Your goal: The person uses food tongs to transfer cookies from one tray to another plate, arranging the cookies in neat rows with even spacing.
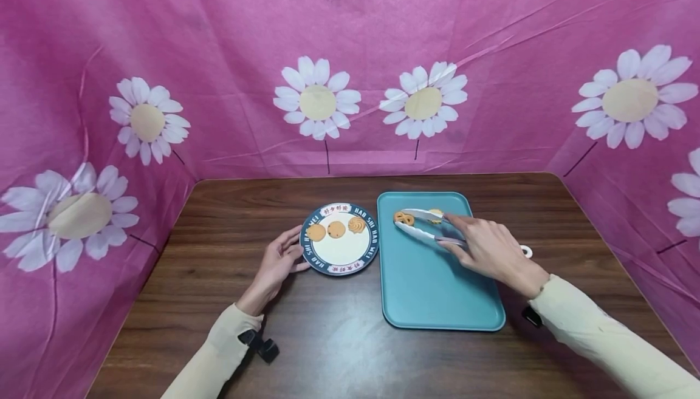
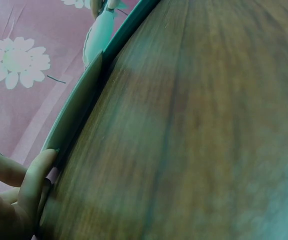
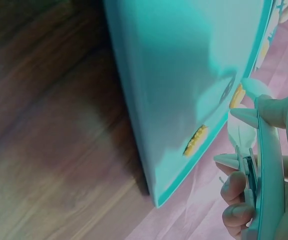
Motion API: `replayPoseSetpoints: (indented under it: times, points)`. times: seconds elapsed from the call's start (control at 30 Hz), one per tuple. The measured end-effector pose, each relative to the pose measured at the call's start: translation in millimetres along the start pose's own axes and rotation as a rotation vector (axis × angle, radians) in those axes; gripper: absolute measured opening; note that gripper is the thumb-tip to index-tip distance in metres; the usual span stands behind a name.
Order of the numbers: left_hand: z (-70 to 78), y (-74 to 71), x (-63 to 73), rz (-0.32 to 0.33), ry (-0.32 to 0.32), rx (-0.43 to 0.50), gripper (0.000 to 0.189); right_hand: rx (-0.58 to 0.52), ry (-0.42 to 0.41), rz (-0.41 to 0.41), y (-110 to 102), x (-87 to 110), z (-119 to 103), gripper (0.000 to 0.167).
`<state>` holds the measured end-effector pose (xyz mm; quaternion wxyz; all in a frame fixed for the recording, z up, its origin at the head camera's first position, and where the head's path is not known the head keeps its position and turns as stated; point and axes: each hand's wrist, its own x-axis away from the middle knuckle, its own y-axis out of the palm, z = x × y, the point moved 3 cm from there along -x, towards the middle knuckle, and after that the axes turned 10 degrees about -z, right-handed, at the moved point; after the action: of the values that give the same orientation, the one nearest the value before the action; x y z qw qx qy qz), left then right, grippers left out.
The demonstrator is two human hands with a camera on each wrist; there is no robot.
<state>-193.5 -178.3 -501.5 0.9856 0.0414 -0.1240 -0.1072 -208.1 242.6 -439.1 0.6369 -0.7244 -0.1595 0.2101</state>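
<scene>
My right hand [image 1: 489, 250] holds a pair of tongs [image 1: 418, 233] over the upper part of a teal tray [image 1: 437, 289]. The tong tips are spread on either side of a pretzel-shaped cookie [image 1: 403, 219]; whether they touch it is unclear. Just right of it, partly behind the tongs, lies another cookie [image 1: 436, 214], also seen as a yellow cookie [image 3: 196, 141] in the right wrist view. My left hand [image 1: 277, 264] grips the left rim of a round plate [image 1: 340, 268]. On this plate are two round cookies [image 1: 336, 229] and a swirled cookie [image 1: 356, 225].
The plate stands close to the tray's left side on a dark wooden table [image 1: 322, 338]. A pink cloth [image 1: 372, 22] with white daisies hangs behind and at both sides. The white ring end [image 1: 527, 251] of the tongs sticks out beyond the right hand.
</scene>
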Motion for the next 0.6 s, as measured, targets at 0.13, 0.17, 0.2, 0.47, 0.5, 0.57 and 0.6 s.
replayPoseSetpoints:
  times: [0.13, 0.17, 0.2, 0.47, 0.5, 0.57, 0.6]
  points:
    - [0.4, -0.1, -0.4, -0.004, -0.001, 0.001, 0.057, -0.001, -0.011, 0.021, -1.3, -3.6, -3.1, 0.061]
    - [0.3, -0.1, -0.7, -0.005, -0.002, 0.001, 0.057, -0.003, -0.013, 0.024, -1.5, -4.4, -4.0, 0.061]
    - [0.1, -0.3, -0.7, -0.006, -0.002, 0.001, 0.057, -0.004, -0.017, 0.027, -1.5, -5.2, -5.0, 0.061]
    - [-0.1, -0.7, -0.3, -0.012, 0.013, 0.005, 0.058, -0.007, -0.054, 0.049, -3.9, -11.1, -16.0, 0.059]
    - [-0.2, -0.7, -0.3, -0.012, 0.014, 0.004, 0.058, -0.007, -0.058, 0.049, -4.0, -11.8, -17.4, 0.059]
    - [-0.4, -0.8, 0.0, -0.012, 0.013, 0.002, 0.058, -0.009, -0.065, 0.048, -4.0, -13.2, -20.6, 0.058]
    - [-0.5, -0.7, 0.4, -0.012, 0.010, 0.001, 0.058, -0.011, -0.068, 0.047, -3.8, -14.0, -22.2, 0.058]
